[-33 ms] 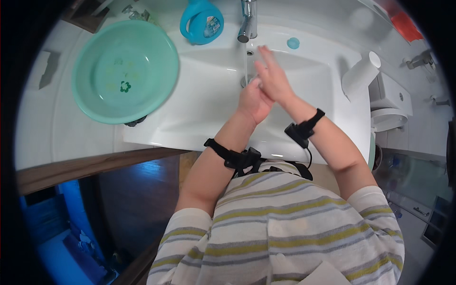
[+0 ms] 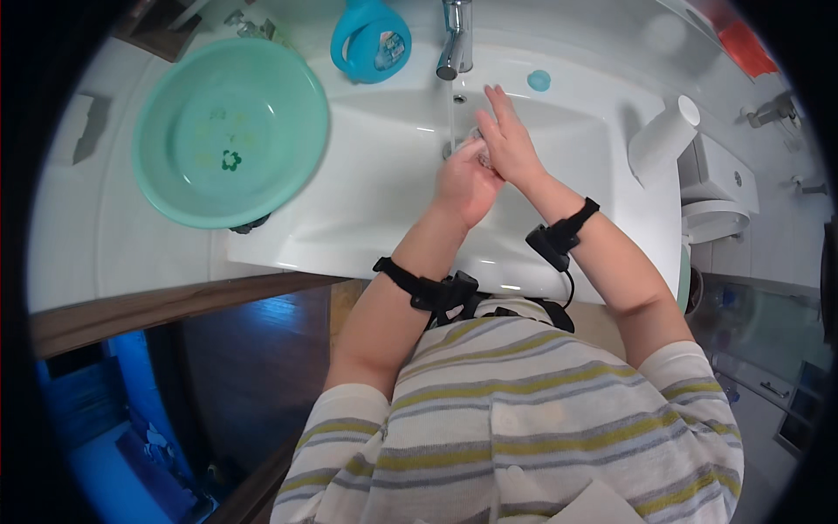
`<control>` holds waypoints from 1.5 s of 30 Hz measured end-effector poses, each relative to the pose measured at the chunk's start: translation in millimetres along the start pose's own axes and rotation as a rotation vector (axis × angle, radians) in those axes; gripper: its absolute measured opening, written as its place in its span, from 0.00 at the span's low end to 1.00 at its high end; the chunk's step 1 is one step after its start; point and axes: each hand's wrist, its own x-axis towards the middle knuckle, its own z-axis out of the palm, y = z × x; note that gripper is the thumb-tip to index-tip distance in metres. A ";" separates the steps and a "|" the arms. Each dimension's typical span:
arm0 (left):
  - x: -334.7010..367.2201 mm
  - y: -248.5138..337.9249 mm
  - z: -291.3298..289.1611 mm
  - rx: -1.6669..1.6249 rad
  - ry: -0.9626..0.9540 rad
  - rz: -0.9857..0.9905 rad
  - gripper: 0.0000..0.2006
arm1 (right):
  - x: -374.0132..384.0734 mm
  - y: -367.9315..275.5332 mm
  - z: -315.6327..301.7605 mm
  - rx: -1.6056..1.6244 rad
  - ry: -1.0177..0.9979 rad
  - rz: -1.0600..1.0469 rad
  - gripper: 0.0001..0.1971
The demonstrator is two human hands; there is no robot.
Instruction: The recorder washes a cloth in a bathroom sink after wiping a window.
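Note:
Over the white washbasin (image 2: 375, 201), my two hands meet beside a thin stream of water from the chrome faucet (image 2: 456, 44). My left hand (image 2: 467, 188) lies palm up with its fingers curled. Between the palms shows a whitish, wet patch (image 2: 479, 154); whether it is foam or a small cloth I cannot tell. My right hand (image 2: 513, 150) rests against the left palm, its fingers stretched out toward the faucet. The left fingertips are partly hidden by the right hand and the whitish patch. Black straps with small boxes circle both my forearms.
A green plastic basin (image 2: 188, 140) stands on the left of the counter. Behind the sink are a blue detergent bottle (image 2: 377, 48) with a handle and a light-blue cap (image 2: 539, 80). On the right edge stands a white cylinder (image 2: 661, 144), and beyond it a toilet (image 2: 716, 218).
My right hand has shifted slightly right and its fingers have tilted. The left fingers have changed position a little, and more of the whitish patch shows between the palms.

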 end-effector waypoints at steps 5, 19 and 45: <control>6.7 9.5 -19.5 -0.012 0.124 0.068 0.19 | -60.5 -22.0 25.1 -0.103 -0.202 -0.155 0.23; 3.6 -8.5 -9.3 0.014 0.136 -0.062 0.18 | -22.8 0.2 24.4 0.012 -0.188 -0.013 0.23; 8.2 6.8 -14.5 -0.042 0.203 0.084 0.14 | -24.5 -13.3 29.4 0.460 -0.338 0.254 0.23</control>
